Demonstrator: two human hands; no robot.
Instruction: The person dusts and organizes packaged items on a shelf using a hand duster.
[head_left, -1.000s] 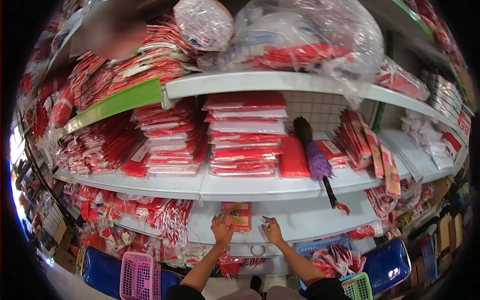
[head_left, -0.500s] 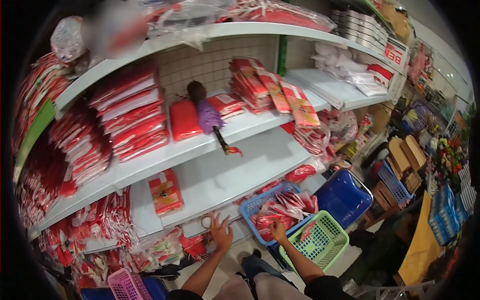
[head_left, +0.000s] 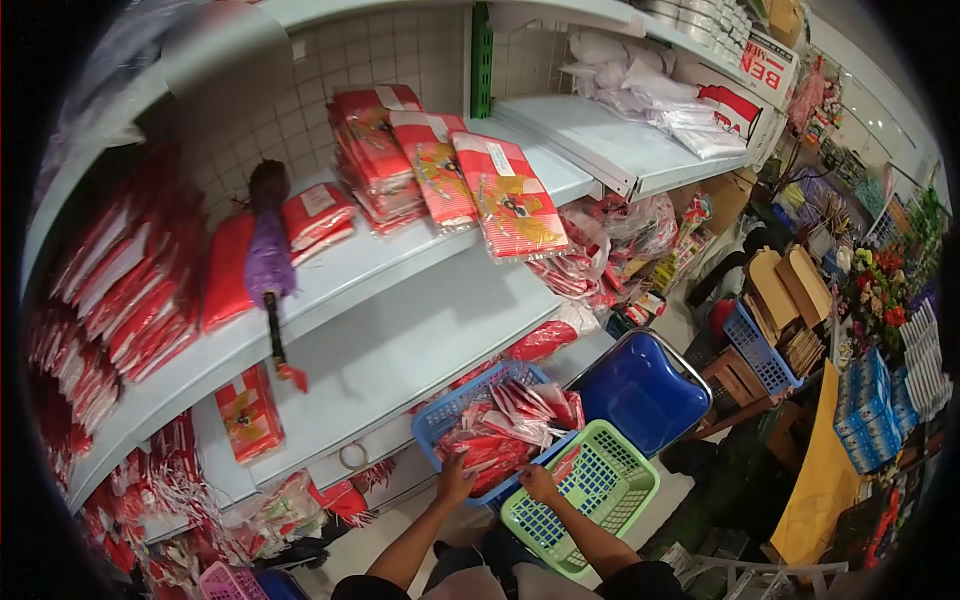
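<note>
My left hand (head_left: 455, 482) is at the near left side of a blue plastic basket (head_left: 425, 425), its fingers partly spread against the rim and the contents. Red-and-white plastic packets (head_left: 490, 445) fill that basket. My right hand (head_left: 540, 483) is at the basket's near right corner, beside a green basket (head_left: 635, 450). Its fingers are curled together, and whatever they hold is hidden. A small red packet (head_left: 568, 463) lies at the left of the green basket. Left of my hands, a beige ring like a tape roll (head_left: 353, 457) rests by the low shelf.
Shelves (head_left: 400, 345) stand ahead with stacked red packets (head_left: 375, 160) and a purple feather duster (head_left: 268, 250). A blue chair (head_left: 640, 390) is behind the baskets. A pink basket (head_left: 230, 582) sits at lower left. Cartons and a yellow board (head_left: 808, 475) line the right.
My left hand has moved right from beside the ring to the blue basket. My right hand has drawn back from over the packets to its near corner. The view has shifted right.
</note>
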